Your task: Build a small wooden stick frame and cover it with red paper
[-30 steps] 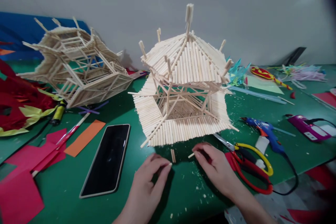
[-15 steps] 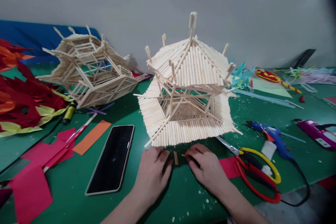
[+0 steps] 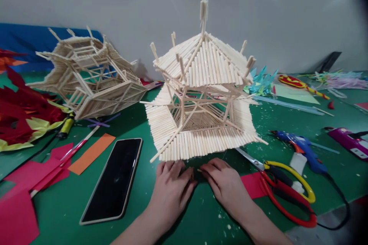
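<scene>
Paper flames (image 3: 20,103) in red lay toward the left of the tabletop (image 3: 60,206), with pink paper (image 3: 17,214) and an orange strip (image 3: 92,154) nearer the front. Behind them, toward the far edge, a stick frame (image 3: 97,80) rested tipped over, perhaps parked there to free the front. A phone (image 3: 112,180) lay flat, just left of the left hand (image 3: 172,187). That hand was bent palm down on the tabletop, thumb and forefinger drawn together; I could not tell whether they gripped anything or simply steadied something small beneath.

Directly beyond both hands stood the stick house (image 3: 188,145), upright on its broad skirt, which probably gave it a steady base. The right hand (image 3: 225,183) pinched a short stick (image 3: 199,170) between thumb and fingertips, its end pointing at the left hand, apparently so the tip could be guided finely.

To the right, scissors (image 3: 278,178) lay with blades toward the house and handles toward the near edge, seemingly turned for easy pickup. Beyond them a glue gun (image 3: 304,151) rested on its side, and a purple gadget (image 3: 349,141) lay farther right.
</scene>
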The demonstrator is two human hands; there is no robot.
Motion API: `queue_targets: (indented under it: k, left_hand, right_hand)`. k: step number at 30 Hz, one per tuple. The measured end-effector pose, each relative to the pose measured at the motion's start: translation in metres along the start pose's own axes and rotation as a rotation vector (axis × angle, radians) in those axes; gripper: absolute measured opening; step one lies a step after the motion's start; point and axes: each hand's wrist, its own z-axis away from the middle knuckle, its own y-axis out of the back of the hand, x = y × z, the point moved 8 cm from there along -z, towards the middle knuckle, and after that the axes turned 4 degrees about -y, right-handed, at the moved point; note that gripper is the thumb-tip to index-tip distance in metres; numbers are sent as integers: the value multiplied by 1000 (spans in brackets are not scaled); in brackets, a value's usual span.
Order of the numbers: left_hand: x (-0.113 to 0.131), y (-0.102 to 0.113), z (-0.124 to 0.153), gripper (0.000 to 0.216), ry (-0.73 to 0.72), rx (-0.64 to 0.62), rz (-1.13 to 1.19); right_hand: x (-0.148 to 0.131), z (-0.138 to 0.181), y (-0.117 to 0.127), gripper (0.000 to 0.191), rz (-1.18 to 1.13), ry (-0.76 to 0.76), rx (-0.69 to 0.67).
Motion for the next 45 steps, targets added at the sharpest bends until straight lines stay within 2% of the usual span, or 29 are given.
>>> queue_targets:
  k: [5, 11, 17, 23, 29, 31, 33, 36, 39, 41, 45]
  left_hand:
    - [0, -3, 1, 19, -6, 6, 7]
    - [-1, -3, -1, 19, -11, 17, 5]
    - [0, -6, -2, 22, -16, 1, 11]
    - [0, -8, -5, 17, 40, 9, 33]
    - [-3, -1, -12, 16, 112, 70, 97]
    - [-4, 6, -13, 14, 143, 113, 210]
    - [-8, 6, -13, 15, 236, 99, 426]
    - [-9, -10, -8, 21, 447, -47, 855]
    - [-6, -18, -3, 18, 598, -38, 1160]
    - [-7, -23, -2, 14, 637, -2, 1280]
    - [-6, -35, 0, 13, 634, -71, 1396]
  right_hand:
    - [1, 1, -3, 20, 26, 11, -16]
    - [0, -1, -7, 19, 95, 21, -122]
    - [-9, -9, -3, 15, 127, 74, -167]
    - [-9, -11, -4, 17, 55, 68, -155]
    - [-3, -9, 4, 23, -49, 39, -76]
    - [1, -9, 8, 23, -114, 23, -51]
    - [3, -8, 13, 23, -224, 19, -24]
    - [2, -7, 22, 22, -424, 31, 16]
    - [1, -5, 26, 20, -538, 32, 33]
    - [0, -4, 25, 19, -554, 31, 32]
    - [-3, -4, 22, 18, -513, 45, 34]
